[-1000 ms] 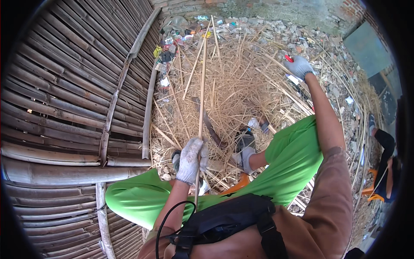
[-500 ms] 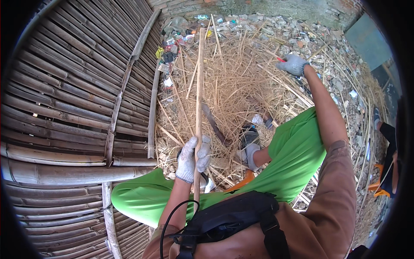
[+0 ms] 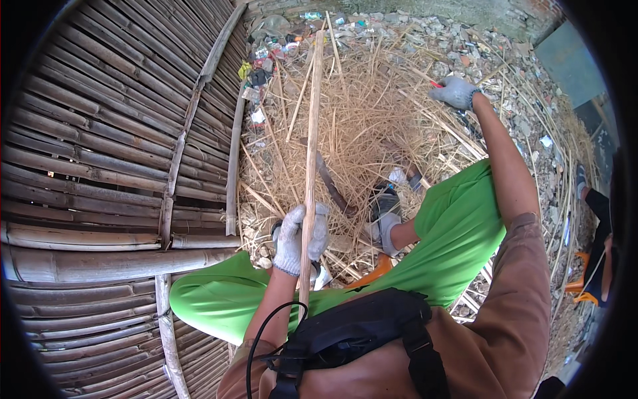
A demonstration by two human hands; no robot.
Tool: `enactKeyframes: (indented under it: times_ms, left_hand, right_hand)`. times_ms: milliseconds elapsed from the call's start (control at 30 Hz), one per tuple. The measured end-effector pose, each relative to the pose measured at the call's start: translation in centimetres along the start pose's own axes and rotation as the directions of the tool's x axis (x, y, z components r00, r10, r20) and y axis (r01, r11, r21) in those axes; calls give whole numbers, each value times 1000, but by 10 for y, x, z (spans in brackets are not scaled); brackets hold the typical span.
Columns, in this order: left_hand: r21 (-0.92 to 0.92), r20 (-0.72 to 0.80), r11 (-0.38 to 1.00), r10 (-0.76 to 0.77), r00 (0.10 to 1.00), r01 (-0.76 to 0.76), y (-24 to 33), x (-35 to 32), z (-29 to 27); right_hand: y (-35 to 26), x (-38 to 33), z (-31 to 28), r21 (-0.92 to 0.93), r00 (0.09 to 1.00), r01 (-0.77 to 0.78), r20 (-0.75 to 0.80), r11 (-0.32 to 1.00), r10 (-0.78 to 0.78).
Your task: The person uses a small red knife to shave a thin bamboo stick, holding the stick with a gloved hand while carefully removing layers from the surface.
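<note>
writing: bits of coloured packaging (image 3: 262,56) lie in the rubbish by the slat wall (image 3: 100,133), any print on them way too small to make out
left hand: in a whitish knit glove, left hand (image 3: 289,241) is wrapped on a long pale strip (image 3: 312,133), glove showing on both sides of it
left arm: bare forearm comes up from the lower edge and leans a bit right, hand held in front of the lap
right hand: gloved too, right hand (image 3: 455,92) is closed around a small red thing (image 3: 435,84), only its red end pokes out toward the left so can't tell what it is
right arm: stretched well forward to the upper right, brown sleeve (image 3: 512,266) near the elbow, forearm bare
the strip: stands nearly straight up the view, low end by the lap, top end over near the rubbish, well apart from the right hand
containers: a black strapped bag (image 3: 372,319) sits across the person's front with a black cable (image 3: 256,346) looping beside it, contents hidden
legs: bright green trousers (image 3: 458,219), knees spread, bit of something orange (image 3: 379,269) under them
ground: heap of straw-coloured shavings (image 3: 372,113), plus a dark curved piece (image 3: 330,179) lying right of the strip
far right: another person (image 3: 601,206) in dark clothes, partly cut off by the rim
</note>
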State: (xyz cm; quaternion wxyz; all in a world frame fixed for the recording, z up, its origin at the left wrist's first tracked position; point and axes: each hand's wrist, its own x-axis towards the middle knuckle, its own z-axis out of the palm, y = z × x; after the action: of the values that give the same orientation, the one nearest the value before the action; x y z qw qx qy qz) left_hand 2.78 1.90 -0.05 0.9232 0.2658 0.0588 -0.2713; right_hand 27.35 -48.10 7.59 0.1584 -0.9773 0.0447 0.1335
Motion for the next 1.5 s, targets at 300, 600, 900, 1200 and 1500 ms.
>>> enactKeyframes:
  times_ms: [300, 600, 900, 1200, 1500]
  left_hand:
    - [36, -11, 999, 38, 999, -37, 0, 3, -5]
    - [455, -225, 889, 171, 959, -51, -1, -1, 18]
    - [648, -287, 761, 297, 911, -44, -2, -2, 29]
    - [681, -342, 732, 343, 875, -21, 3, -4, 32]
    - [519, -318, 851, 284, 904, -85, 3, -6, 21]
  right_hand:
    - [-6, -6, 3, -6, 1000, 13, 16, 1000, -13]
    - [0, 2, 14, -41, 995, 71, -71, 997, -74]
    - [-9, 3, 19, -45, 999, 48, -10, 998, -48]
    - [-15, 13, 30, -97, 998, 51, 25, 994, -49]
    - [-186, -114, 119, 22, 959, 284, 13, 959, -284]
